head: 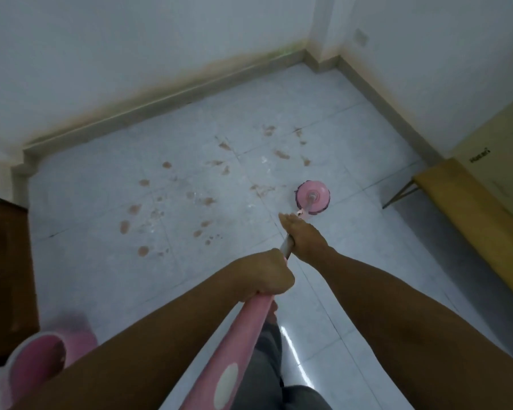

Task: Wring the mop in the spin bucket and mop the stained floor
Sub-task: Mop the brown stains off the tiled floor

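**Working the mop across the stains**

We hold the mop in both hands. The left hand [264, 276] grips the pink handle [249, 332] near the top. The right hand [304, 236] grips the metal part lower down, with its fingers [290, 242] curled round it. The mop head [312, 197] sits flat on the floor [353, 261], just right of the brown stains [208, 201], which spread left and towards the far wall. The pink bucket [39, 359] stands by our left side.

To do this step well, we judge it best to press down with the lower hand and steer with the upper one. We pull the head leftwards in overlapping passes. We take the nearest marks first, so we don't drag dirt over clean tile. Dried spots probably need a few short scrubs each.
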{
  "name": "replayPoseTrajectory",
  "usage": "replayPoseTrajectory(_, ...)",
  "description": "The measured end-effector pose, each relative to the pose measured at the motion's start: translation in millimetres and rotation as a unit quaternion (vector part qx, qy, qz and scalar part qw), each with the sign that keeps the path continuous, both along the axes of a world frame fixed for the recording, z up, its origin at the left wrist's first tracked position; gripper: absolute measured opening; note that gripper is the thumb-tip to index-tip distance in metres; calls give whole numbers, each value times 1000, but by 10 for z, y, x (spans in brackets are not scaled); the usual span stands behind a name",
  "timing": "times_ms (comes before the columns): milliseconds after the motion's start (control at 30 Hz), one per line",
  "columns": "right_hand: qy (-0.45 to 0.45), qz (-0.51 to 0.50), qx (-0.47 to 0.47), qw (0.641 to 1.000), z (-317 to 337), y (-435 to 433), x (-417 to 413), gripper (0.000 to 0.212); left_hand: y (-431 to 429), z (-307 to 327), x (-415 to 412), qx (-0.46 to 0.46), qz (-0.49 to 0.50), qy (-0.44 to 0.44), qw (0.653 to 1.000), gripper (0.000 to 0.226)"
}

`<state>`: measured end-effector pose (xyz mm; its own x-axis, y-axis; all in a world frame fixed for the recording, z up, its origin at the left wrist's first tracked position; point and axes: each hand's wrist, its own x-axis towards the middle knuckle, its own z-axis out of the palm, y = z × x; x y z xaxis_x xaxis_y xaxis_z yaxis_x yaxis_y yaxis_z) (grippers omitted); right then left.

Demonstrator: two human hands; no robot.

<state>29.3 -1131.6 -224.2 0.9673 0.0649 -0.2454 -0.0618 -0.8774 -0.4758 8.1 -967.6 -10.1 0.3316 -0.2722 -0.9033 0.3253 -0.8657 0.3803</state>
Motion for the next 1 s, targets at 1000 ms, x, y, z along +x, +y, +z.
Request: replayPoseTrajectory(1000, 84, 8, 12, 996, -1413, -1883, 2051, 51, -2058, -1460, 1906, -53, 228, 44, 971, 72)
